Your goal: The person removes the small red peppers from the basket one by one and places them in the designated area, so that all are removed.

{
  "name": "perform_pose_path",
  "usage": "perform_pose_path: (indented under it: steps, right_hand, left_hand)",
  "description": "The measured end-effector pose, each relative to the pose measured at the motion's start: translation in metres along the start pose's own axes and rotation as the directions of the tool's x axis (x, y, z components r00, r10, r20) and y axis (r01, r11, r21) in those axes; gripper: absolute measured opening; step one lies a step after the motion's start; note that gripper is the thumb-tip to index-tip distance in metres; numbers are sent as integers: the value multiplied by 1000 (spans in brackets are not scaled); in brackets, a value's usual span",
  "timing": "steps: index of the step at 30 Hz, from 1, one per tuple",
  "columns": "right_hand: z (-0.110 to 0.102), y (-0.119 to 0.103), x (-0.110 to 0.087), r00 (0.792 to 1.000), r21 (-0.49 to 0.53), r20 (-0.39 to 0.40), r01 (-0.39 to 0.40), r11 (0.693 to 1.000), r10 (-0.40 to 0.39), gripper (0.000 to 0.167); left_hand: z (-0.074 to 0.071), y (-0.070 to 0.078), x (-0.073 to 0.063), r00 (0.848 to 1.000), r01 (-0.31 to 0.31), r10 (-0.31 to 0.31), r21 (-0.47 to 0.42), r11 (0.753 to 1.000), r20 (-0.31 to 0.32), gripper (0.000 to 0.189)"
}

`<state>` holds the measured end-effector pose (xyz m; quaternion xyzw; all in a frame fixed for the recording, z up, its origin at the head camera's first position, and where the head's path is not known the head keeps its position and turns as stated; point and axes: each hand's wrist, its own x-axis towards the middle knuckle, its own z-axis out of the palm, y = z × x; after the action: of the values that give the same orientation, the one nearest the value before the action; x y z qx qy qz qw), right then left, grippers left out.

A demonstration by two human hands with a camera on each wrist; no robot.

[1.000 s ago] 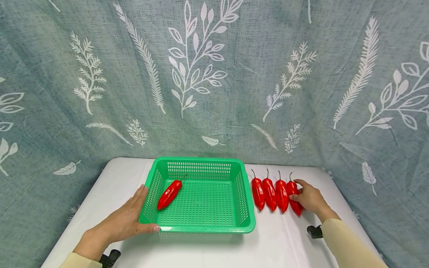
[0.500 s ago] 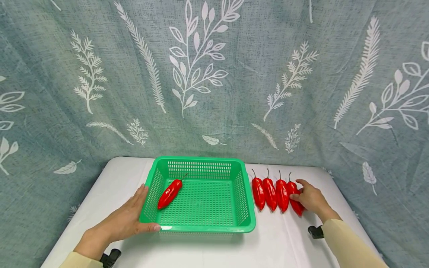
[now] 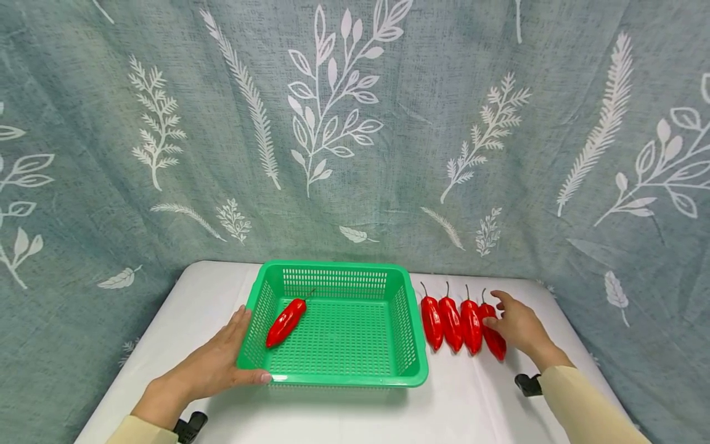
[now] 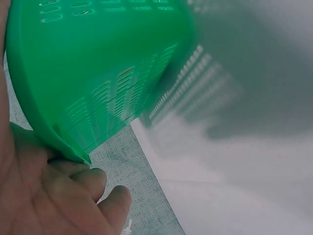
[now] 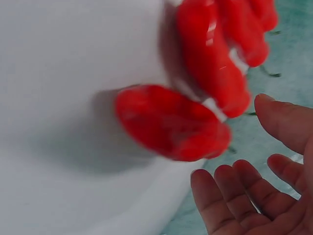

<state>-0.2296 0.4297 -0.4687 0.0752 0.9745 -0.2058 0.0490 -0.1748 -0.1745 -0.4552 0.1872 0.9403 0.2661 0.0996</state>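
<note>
My left hand (image 3: 208, 370) is at the near left corner of a green plastic basket (image 3: 333, 379), fingers along its left side and thumb at the front rim. In the left wrist view the fingertips (image 4: 93, 181) sit right at the basket's rim. One red chili pepper (image 3: 286, 323) lies tilted inside the basket, stem toward the back. My right hand (image 3: 521, 327) is beside the rightmost red chili pepper (image 3: 493, 339) of a row on the table. In the right wrist view that right hand (image 5: 264, 191) holds nothing; thumb and fingers are spread apart from the pepper (image 5: 171, 122).
Several red chili peppers stand in a row right of the basket, such as one red pepper (image 3: 431, 324) nearest its wall, stems toward the back. All lie on a white-covered table (image 3: 377, 419). A grey-green leaf-patterned cloth (image 3: 355, 209) hangs behind and around it.
My right hand has loosened and drawn slightly back from the rightmost chili pepper, which stays on the table beside the row. The left hand keeps its place at the basket; the head view shifts slightly.
</note>
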Motion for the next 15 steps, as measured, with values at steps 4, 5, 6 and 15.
perform_pose_path:
  steps: [4,5,6,15]
  right_hand:
    - [-5,-17,-6,995,9,-44,86,996,-85,75]
    - [-6,-22,-8,993,9,-51,107,994,-107,74]
    - [-8,-27,-10,991,11,-56,124,992,-124,74]
    - [-18,-95,-24,971,58,-89,228,972,-222,72]
  left_hand:
    - [0,-1,-1,1000,10,-11,13,1000,4,137]
    - [0,-1,-1,1000,12,-12,12,1000,5,138]
    - [1,-2,-1,1000,13,-13,15,1000,6,138]
    - [0,-1,-1,1000,-8,8,34,999,-9,141]
